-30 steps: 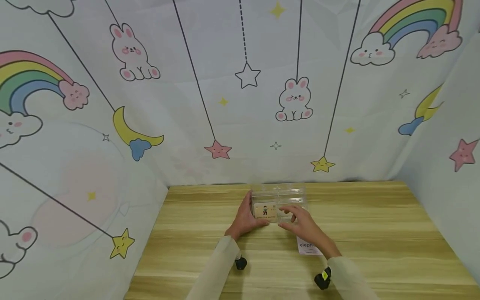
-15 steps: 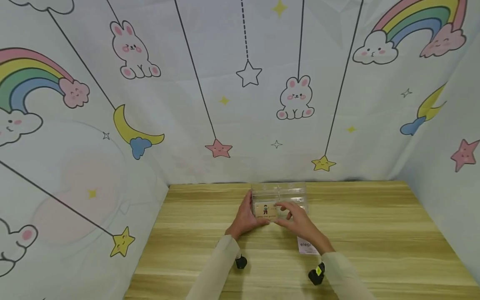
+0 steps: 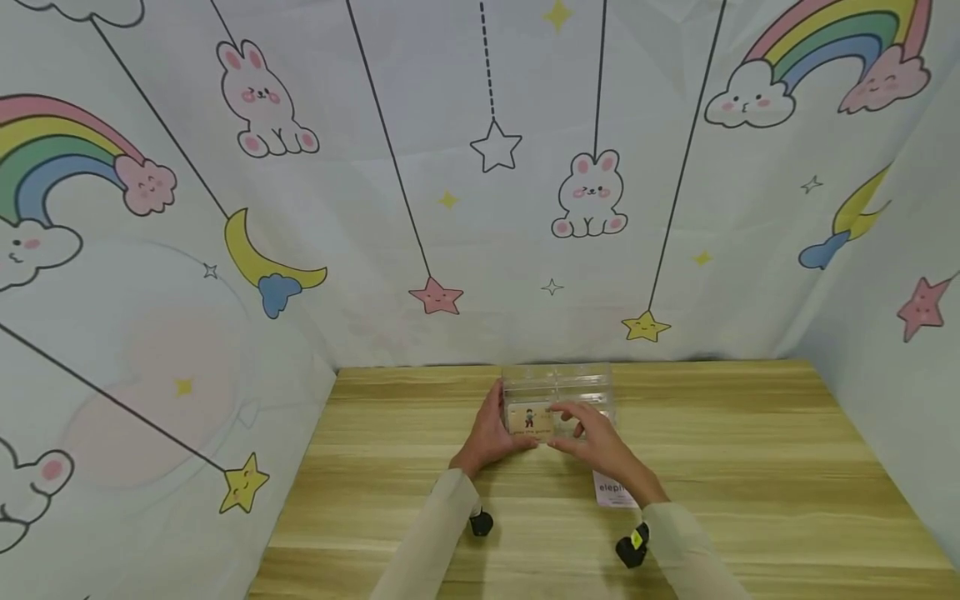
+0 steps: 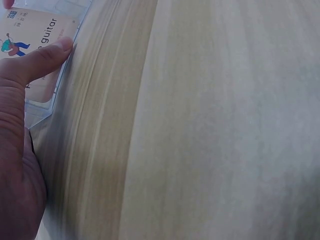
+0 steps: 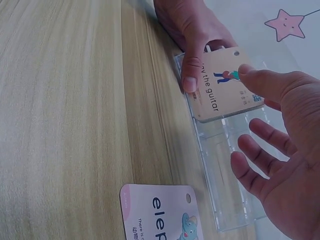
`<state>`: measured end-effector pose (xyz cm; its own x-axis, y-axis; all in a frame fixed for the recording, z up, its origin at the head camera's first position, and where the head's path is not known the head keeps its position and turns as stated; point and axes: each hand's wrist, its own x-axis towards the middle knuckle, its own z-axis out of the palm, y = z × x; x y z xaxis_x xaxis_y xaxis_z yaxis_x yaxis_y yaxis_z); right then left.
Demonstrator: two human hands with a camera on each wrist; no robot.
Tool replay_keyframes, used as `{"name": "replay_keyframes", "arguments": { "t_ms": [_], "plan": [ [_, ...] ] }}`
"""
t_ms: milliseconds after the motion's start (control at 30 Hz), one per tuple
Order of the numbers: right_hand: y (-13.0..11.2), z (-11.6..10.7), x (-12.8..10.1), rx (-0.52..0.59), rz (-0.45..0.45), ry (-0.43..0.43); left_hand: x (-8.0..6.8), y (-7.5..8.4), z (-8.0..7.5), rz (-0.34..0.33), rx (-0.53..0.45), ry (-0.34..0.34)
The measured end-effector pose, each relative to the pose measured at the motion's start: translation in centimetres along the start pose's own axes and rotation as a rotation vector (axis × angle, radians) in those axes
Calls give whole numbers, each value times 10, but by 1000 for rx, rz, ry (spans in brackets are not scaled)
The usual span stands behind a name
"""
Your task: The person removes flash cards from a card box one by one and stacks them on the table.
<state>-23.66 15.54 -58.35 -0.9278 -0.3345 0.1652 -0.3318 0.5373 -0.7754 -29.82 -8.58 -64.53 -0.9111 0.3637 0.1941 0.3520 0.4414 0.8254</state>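
A clear plastic box [image 3: 585,379] with compartments stands at the table's far edge. A stack of flash cards [image 3: 527,423] lies in its front left part; the top card reads "play the guitar" beneath a small figure. My left hand [image 3: 489,435] grips the box's left end, its thumb [image 4: 55,50] over the near rim and the card's lower edge. My right hand [image 3: 596,442] is at the stack's right end, thumb and index finger bracketing it near and far. Its other fingers [image 5: 250,167] hang loosely curled above the box's right half.
A pink-edged flash card [image 5: 170,210] with "elep..." and an elephant lies on the wooden table [image 3: 750,467], partly under my right wrist. Behind the box rises a white printed backdrop [image 3: 525,325] with stars and rabbits. Side sheets [image 3: 892,400] border the table.
My right hand has moved slightly left, bringing its thumb and index finger to the card stack's right end. My left hand and the box have stayed in place.
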Motion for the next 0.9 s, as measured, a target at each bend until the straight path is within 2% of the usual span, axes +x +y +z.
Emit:
{"name": "replay_keyframes", "arguments": {
  "t_ms": [400,600,900],
  "plan": [
    [1,1,2,11,-8,14,0,-1,0,-31,24,-1],
    [1,2,5,4,3,2,2,-1,1,-22,8,8],
    [2,2,4,4,3,-2,1,-1,1,-47,6,-1]
  ]
}}
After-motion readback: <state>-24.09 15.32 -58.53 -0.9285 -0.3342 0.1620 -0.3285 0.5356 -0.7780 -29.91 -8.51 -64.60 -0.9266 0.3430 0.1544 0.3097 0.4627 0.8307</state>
